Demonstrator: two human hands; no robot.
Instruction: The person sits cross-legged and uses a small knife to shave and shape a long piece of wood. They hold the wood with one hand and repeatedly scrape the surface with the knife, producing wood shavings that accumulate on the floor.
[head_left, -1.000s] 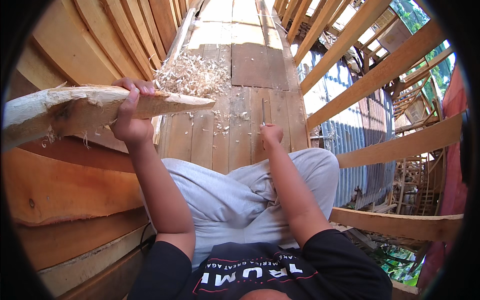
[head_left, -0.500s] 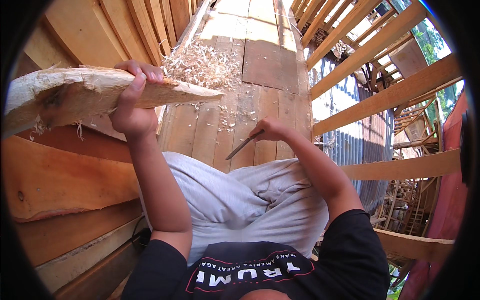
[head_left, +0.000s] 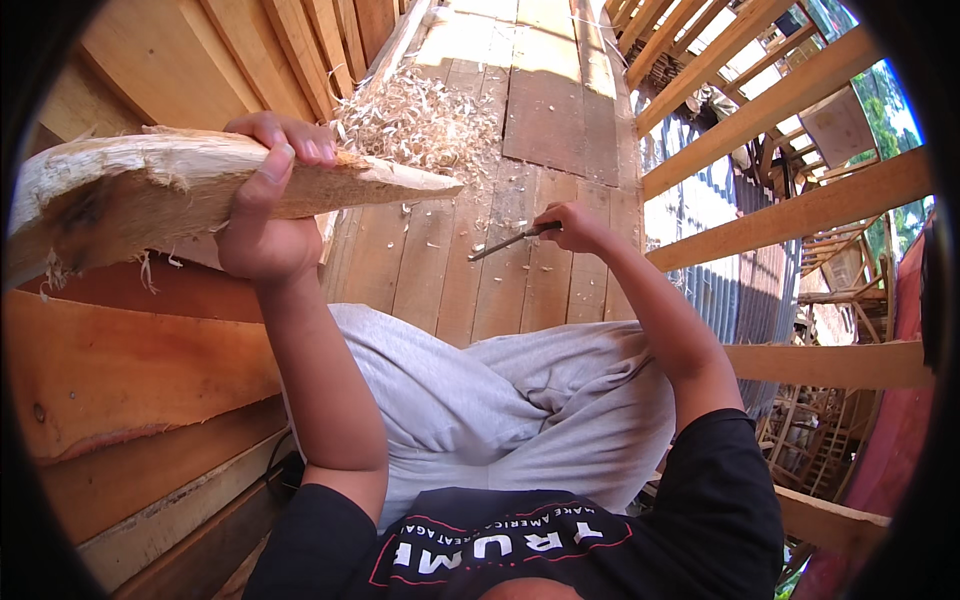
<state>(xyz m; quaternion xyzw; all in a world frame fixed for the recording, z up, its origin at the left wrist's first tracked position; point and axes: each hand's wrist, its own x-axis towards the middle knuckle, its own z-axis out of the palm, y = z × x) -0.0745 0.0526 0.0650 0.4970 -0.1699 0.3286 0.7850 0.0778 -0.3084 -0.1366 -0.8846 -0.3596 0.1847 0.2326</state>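
- Evidently, the peeled log (head_left: pixel 150 195) lies at the left of the view, roughly crosswise, its thick end cut off by the picture's rim and its pointed tip reaching rightward above the floor.
- Along its upper edge the wood is rough and splintered; a dark patch marks the near side, and loose fibres dangle from the lower edge.
- The left hand (head_left: pixel 268 225) is clamped on the log behind the taper, fingers over the top and thumb on the near side.
- Well apart from it, the right hand (head_left: pixel 575 228) is closed round the handle of a narrow-bladed knife (head_left: pixel 502 245), whose blade slants down and leftward, with an open gap between it and the log's tip.
- Curled wood shavings (head_left: pixel 420 120) are heaped just beyond the log, with scattered bits across the plank floor (head_left: pixel 415 275).
- Leaning boards (head_left: pixel 150 360) edge the left side, near the left forearm.
- Wooden railing slats (head_left: pixel 800 215) bound the right, near the right elbow; corrugated sheets (head_left: pixel 715 225) show beyond them.
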